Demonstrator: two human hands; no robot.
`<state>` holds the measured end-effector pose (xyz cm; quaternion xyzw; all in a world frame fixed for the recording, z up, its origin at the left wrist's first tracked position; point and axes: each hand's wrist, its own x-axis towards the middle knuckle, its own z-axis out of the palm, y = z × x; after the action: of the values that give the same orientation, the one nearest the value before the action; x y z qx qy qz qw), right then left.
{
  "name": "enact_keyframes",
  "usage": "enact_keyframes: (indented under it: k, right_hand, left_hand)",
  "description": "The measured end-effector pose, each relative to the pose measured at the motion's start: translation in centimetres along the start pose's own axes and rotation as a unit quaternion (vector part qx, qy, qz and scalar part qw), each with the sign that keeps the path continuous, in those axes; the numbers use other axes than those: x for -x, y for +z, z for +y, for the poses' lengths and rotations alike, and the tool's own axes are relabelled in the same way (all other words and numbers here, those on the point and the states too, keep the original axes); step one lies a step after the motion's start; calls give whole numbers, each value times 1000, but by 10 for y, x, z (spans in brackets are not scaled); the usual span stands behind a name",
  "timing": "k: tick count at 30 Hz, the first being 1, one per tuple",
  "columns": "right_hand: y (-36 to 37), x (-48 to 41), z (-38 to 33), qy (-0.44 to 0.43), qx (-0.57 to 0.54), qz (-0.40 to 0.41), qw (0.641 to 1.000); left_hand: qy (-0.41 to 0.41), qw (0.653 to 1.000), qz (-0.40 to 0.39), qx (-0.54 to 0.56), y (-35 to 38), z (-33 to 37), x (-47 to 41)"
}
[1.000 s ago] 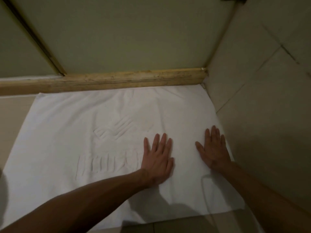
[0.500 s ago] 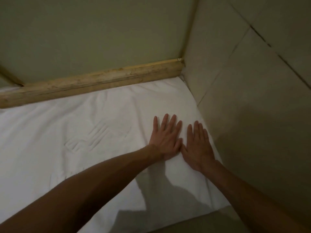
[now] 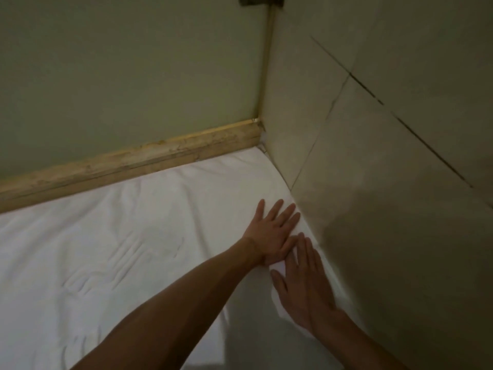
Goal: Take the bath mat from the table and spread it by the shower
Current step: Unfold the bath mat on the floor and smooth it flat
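The white bath mat [image 3: 128, 252] lies flat on the floor, its far edge along a worn wooden threshold [image 3: 138, 161] and its right edge against the tiled wall. An embossed pattern shows in its middle. My left hand [image 3: 274, 233] lies palm down on the mat near the right edge, fingers spread and pointing toward the wall. My right hand [image 3: 304, 287] lies flat just below it, fingers touching the left hand, beside the wall. Neither hand grips the mat.
A frosted shower panel [image 3: 133, 76] rises behind the threshold. The tiled wall [image 3: 386, 182] closes off the right side, meeting the panel in a corner. A dark fitting [image 3: 261, 0] sits at the top of that corner.
Both hands slid right across the mat toward the wall and came together until they touch. The view has swung toward the right corner.
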<state>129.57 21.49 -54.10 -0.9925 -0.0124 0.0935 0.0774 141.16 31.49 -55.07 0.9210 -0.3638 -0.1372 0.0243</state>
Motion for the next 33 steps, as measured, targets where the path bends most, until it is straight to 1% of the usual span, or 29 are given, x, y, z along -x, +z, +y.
enact_keyframes:
  k: [4,6,10,14,21,27,30,33]
  right_hand:
    - [-1,3,4,20,23,-30,999]
    - [-1,3,5,23,26,-31,999]
    - [0,4,3,24,35,-31,999]
    - [-8,7,-7,52,39,-18,998]
    - [-9,3,-12,76,73,-10,994]
    - [-4,1,-8,74,54,-21,996]
    - [-4,1,-7,74,48,-14,996]
    - [-5,1,-7,75,50,-6,996]
  left_hand:
    - [-23,1000,11,4,2,0,0]
    - [-45,999,9,11,3,-2,-1]
    - [-60,998,7,4,-1,-9,-7]
    - [-86,996,8,21,-10,-24,-19]
    - [-105,994,20,21,-16,-43,-47]
    - [-121,991,45,20,-13,-56,-64]
    - [-124,990,62,19,-9,-56,-67]
    - [-116,991,63,23,-10,-57,-67]
